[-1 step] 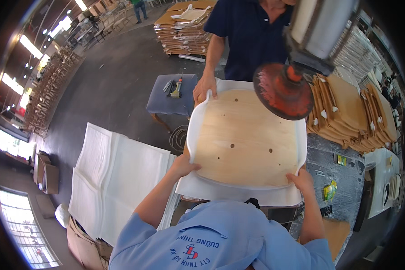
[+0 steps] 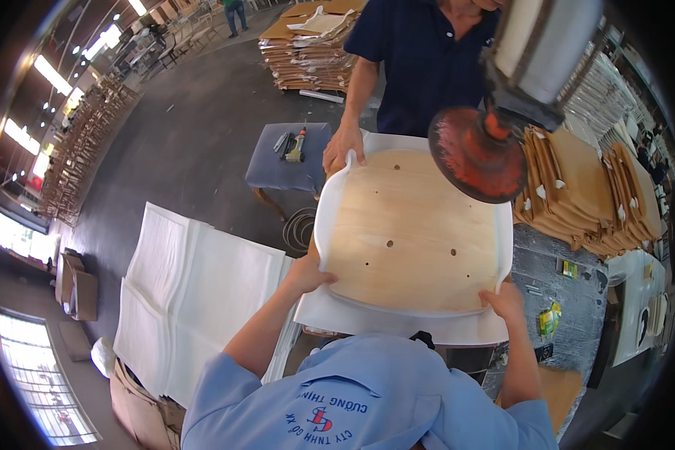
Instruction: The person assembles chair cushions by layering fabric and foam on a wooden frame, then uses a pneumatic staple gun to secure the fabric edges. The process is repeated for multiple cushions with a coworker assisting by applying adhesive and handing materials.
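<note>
Plywood seat panel point(image 2: 420, 214) with white padding point(image 2: 327, 214) sits mid-scene, left hand point(image 2: 304, 275) and right hand point(image 2: 505, 301) fingers point(image 2: 326, 278) gripping its near corners while a co-worker's hand point(image 2: 343, 144) has the far left one.

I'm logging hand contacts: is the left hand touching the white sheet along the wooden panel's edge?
Touching. The head view shows the left hand at the near left corner, its thumb laid over the white sheet bordering the wooden panel.

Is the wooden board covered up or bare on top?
Bare on top: the wooden board shows pale wood and dark holes. White padding lines its sides; the left hand and right hand hold near corners.
</note>
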### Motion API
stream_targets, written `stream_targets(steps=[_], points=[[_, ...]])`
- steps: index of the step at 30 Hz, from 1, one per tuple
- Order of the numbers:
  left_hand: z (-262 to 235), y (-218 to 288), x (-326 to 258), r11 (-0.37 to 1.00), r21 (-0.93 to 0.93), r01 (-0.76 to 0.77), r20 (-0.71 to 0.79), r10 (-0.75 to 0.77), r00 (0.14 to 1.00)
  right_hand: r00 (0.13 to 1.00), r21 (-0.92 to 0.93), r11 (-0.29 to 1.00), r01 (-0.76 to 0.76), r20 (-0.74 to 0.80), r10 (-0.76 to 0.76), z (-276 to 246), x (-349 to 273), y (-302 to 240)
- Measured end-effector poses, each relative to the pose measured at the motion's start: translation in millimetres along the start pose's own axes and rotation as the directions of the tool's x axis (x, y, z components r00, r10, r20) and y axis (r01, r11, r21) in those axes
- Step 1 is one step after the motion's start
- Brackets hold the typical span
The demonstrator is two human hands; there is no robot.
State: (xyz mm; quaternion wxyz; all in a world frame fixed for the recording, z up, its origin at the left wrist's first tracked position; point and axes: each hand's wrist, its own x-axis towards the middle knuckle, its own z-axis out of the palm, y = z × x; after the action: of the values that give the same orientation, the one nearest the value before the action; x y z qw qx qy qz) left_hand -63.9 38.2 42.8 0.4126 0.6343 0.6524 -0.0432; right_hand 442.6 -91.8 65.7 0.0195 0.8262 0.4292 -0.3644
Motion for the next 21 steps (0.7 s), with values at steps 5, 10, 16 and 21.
stream_targets(steps=[5, 10, 16, 21], points=[[2, 8, 22, 0.877, 0.446, -0.18, -0.232, 0.308, 0.923, 0.939, -0.146, 0.986, 0.079, -0.32, -0.123, 14, 6, 33], [-10, 3, 28, 0.969, -0.19, -0.156, 0.038, 0.166, 0.985, 0.901, 0.03, 0.987, 0.158, -0.414, -0.131, 18, 8, 33], [7, 15, 15, 0.818, -0.576, -0.01, 0.001, 0.012, 1.0, 0.867, -0.028, 0.997, 0.067, -0.493, -0.072, 34, -13, 19], [15, 9, 12, 0.818, -0.566, -0.101, -0.095, 0.056, 0.994, 0.854, -0.061, 0.99, 0.129, -0.501, -0.142, 28, -16, 24]])
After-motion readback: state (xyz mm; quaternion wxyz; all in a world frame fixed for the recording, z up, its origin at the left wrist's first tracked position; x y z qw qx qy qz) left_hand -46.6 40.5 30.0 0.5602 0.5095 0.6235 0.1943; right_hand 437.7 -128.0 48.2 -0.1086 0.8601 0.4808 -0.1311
